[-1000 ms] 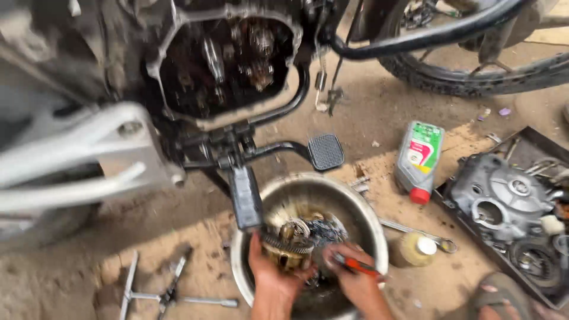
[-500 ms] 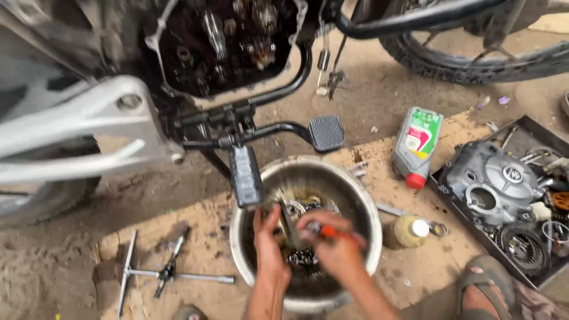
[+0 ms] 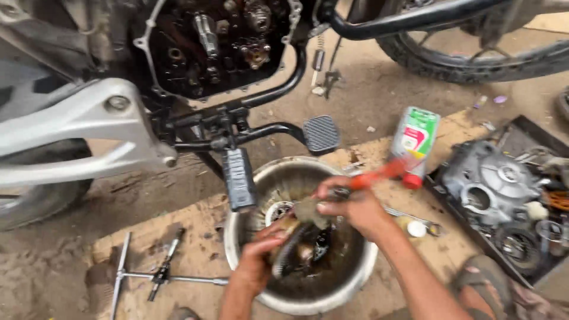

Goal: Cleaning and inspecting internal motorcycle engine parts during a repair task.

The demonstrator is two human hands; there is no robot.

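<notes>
Dusty workshop ground with a sheet of cardboard (image 3: 195, 237) under a motorcycle, engine (image 3: 213, 44) opened up and crankcase cover off. Metal bowl (image 3: 355, 278) set on the cardboard below the footpeg (image 3: 239, 178), dark oily liquid inside. Left hand (image 3: 258, 261) curled tight around a round toothed part (image 3: 290, 252), held on edge over the bowl's middle. Right hand (image 3: 349, 204) closed around an orange-handled brush (image 3: 379, 173), bristle end pressed to the top of the part, handle pointing up and right toward the green-and-white oil bottle (image 3: 415, 142). Risk, as a judgement: oily fingers slipping, part dropping back and splashing liquid over the rim; footpeg hanging just over the rim, easy to knock with a wrist; bottle close enough to the brush handle to be tipped. T-handle wrench (image 3: 127, 275) lying well to the left. Tray (image 3: 450, 195) of engine covers and gears cut off at the right edge. Brush head blurred by motion; exact shape of the part hard to tell; bowl's bottom hidden by liquid and hands.
</notes>
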